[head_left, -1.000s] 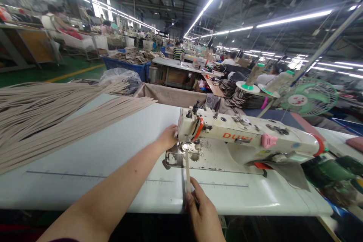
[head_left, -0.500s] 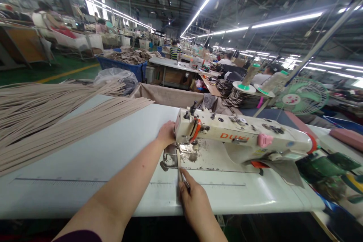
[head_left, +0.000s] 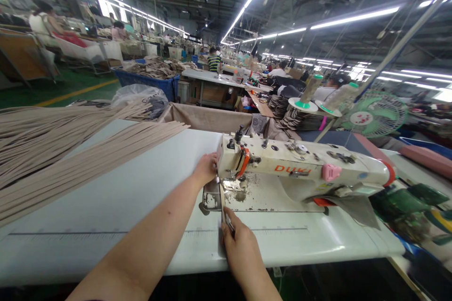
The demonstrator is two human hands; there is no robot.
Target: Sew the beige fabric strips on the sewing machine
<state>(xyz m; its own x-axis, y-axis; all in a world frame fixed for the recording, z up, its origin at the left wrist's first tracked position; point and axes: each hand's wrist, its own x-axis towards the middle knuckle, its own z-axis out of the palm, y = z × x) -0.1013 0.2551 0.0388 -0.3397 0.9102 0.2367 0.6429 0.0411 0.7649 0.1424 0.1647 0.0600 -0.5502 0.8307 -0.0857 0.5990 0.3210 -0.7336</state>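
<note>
The right hand [head_left: 243, 247] has its fingers closed on a narrow beige fabric strip [head_left: 222, 197] at the near edge of the surface [head_left: 165, 160]. A slender metallic tool [head_left: 230, 224] also sits in that hand; its exact kind cannot be told. The strip runs away from the fingers, over the left end of the bed of the industrial sewing machine [head_left: 271, 162], to just beneath the left end of its head.

The left hand [head_left: 205, 169] is beside that same end of the head, farther off than the right hand. Its fingertips are partly hidden, so whether they grip anything cannot be told.

To the left, a long bundle of beige strips [head_left: 95, 153] lies across the surface. A pink plastic piece [head_left: 331, 172] is on the front of the machine's arm. Beyond the machine, to the right, stand two thread cones [head_left: 311, 90] and a green fan [head_left: 376, 115]. At the far left is a blue bin [head_left: 150, 82] heaped with fabric pieces.
</note>
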